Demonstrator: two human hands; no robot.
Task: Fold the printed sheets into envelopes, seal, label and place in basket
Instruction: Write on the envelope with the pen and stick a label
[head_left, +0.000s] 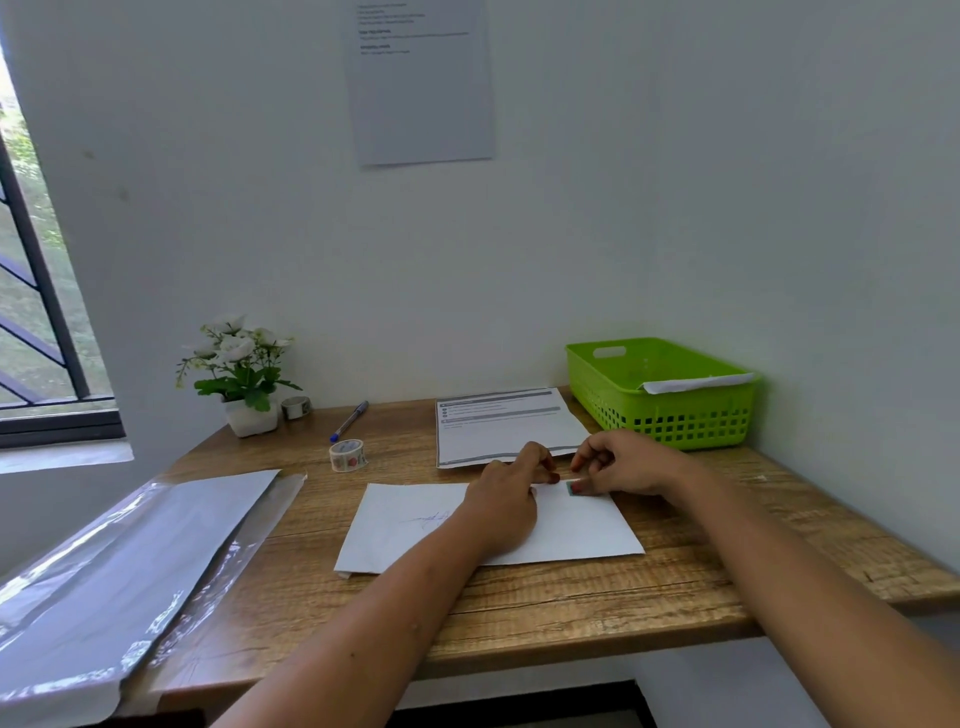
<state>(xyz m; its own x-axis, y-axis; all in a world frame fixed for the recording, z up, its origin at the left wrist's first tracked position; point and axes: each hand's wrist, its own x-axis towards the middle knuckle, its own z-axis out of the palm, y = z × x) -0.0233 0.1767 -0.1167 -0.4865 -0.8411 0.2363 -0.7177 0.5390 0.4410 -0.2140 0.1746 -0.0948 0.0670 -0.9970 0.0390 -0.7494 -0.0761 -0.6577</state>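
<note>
Lying flat at the centre of the wooden desk (571, 603), the white envelope (395, 525) has its long edges running from 9 o'clock to 3 o'clock. Its upper face is plain white with a faint blue pen scribble left of centre. A corner of white paper protrudes at its 7 o'clock corner. A small teal label (573, 488) sits on the envelope near its 1 o'clock corner.

The left hand (506, 506) rests palm down on the envelope, fingers bent, tips just beside the label at its 9 o'clock side. The right hand (623, 465) has its fingers curled, with the tips meeting the label at its 3 o'clock edge (pinching or pressing cannot be resolved for either hand).

Surrounding items, referenced from the envelope:
- 12 o'clock: printed sheets (498, 431), lying flat, near the envelope's far edge.
- 1 to 2 o'clock: green basket (675, 415) against the wall, with a second envelope (696, 383) resting on its near rim.
- 11 o'clock: patterned tape roll (347, 455); beyond it a blue-capped pen (349, 421).
- 10 o'clock: potted white flowers (252, 415) with a small roll (295, 407) just beside the pot.
- 8 to 9 o'clock: a plastic-wrapped pack (130, 561) overhanging the desk edge.
</note>
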